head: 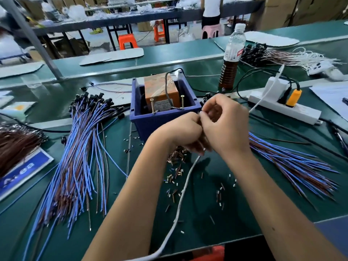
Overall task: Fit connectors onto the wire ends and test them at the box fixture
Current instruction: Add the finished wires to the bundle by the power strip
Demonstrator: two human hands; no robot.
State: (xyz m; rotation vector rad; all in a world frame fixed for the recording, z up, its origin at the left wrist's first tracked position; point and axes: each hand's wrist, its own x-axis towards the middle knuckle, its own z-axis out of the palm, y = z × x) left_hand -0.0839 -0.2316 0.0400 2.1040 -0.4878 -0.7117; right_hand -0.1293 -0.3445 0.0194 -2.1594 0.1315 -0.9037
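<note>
Thin blue and brown wires [286, 157] pass into the curled left hand [185, 131], and the right hand [226, 123] pinches something tiny beside the dark blue plastic box fixture [160, 117].

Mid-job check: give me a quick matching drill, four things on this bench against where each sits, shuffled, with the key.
Things:
1. blue box fixture
2. bottle
3. power strip
4. loose connectors

Places:
A. on the mat between the forearms, near a white cable
B. far right, with an orange plug in it
C. just beyond the two hands, holding an orange block
D. standing behind the fixture, to its right

Pairs: 1-C, 2-D, 3-B, 4-A
</note>
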